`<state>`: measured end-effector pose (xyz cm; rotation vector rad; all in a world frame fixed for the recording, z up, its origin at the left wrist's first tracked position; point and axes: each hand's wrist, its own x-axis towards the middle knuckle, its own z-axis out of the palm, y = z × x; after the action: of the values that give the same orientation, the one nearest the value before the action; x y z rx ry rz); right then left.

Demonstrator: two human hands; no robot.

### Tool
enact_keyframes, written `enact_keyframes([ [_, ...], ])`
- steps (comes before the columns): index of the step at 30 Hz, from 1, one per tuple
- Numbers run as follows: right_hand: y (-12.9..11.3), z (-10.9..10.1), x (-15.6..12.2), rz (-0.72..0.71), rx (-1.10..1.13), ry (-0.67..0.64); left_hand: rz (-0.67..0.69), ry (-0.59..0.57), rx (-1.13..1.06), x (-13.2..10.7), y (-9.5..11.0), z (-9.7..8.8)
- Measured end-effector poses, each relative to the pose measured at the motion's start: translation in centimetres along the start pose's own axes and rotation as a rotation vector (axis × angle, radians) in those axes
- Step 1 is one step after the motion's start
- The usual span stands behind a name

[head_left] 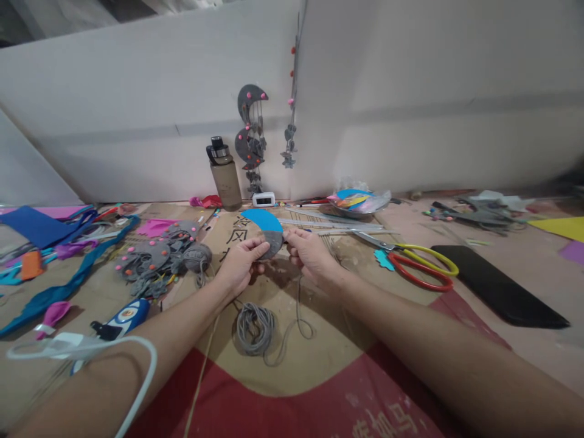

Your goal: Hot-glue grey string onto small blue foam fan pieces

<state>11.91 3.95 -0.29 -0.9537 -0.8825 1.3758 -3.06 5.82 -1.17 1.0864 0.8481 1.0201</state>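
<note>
My left hand [244, 261] pinches a crescent-shaped piece [267, 223], bright blue at its upper end and grey at the lower end, between thumb and fingers. At the crescent's right edge, my right hand [308, 250] is closed with thumb and forefinger together. Grey cord [299, 304] hangs from beneath the right hand and loops down to a coil [255, 328] on the cardboard below. Exactly how the cord meets the crescent is hidden by the fingers. A ball of grey yarn [198, 258] lies left of my left hand.
Large scissors [422, 264] and a black slab [497, 286] lie to the right. Grey felt pieces with pink dots [152, 258] and a blue-white tool [125, 319] are left. A bottle [225, 179], small white clock [263, 199] and scrap-filled bowl [358, 212] stand behind. A white cable [148, 359] crosses my left forearm.
</note>
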Motion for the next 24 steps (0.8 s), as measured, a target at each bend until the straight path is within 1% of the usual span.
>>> enact_keyframes([
  [4,-0.1,0.2,-0.2,0.013,0.026,-0.032,0.004,0.014,-0.042,0.1,0.1,0.1],
  [8,0.0,0.1,0.0,0.009,0.04,-0.017,0.003,0.016,-0.047,0.0,0.1,0.2],
  [10,0.1,0.0,0.2,-0.002,0.043,-0.005,0.018,0.067,-0.044,0.0,0.1,0.2],
  [13,0.2,-0.2,0.4,-0.03,0.017,0.025,0.088,0.199,-0.025,0.4,-0.1,-0.3],
  [15,0.3,-0.2,0.5,-0.066,-0.034,0.064,0.181,0.285,0.044,0.7,-0.3,-0.8],
  [16,0.3,-0.3,0.5,-0.091,-0.062,0.089,0.25,0.331,0.104,0.8,-0.3,-1.1],
  [18,0.4,-0.3,0.5,-0.148,-0.109,0.138,0.398,0.414,0.256,0.7,-0.2,-1.2],
  [19,0.4,-0.3,0.5,-0.177,-0.13,0.157,0.463,0.431,0.343,0.5,-0.1,-1.1],
  [21,0.4,-0.2,0.3,-0.225,-0.178,0.177,0.508,0.39,0.499,-0.1,0.2,-0.5],
  [24,0.4,0.1,-0.1,-0.282,-0.26,0.169,0.549,0.32,0.63,-1.2,0.3,0.6],
])
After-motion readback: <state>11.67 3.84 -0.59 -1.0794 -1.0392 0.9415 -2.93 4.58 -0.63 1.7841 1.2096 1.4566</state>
